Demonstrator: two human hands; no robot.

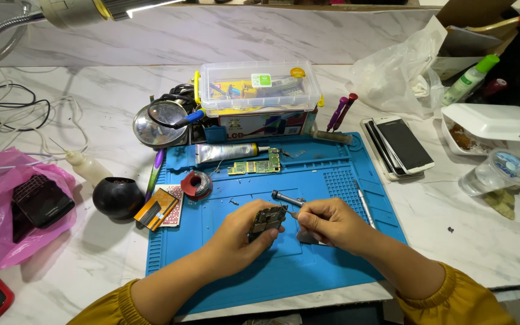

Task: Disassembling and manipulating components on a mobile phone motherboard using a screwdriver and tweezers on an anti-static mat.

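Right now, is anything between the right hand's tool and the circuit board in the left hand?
Nothing visible. The left hand holds the circuit board above the blue mat, and the tool in the right hand reaches the board's edge directly.

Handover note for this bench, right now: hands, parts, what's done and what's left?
Left hand: grips a small circuit board over the blue mat.
Right hand: holds a screwdriver, tip at the board.
A second green board and a glue tube lie at the mat's top; loose screws in the middle.
Done: board is out of any casing.
Left: work on the board looks unfinished.
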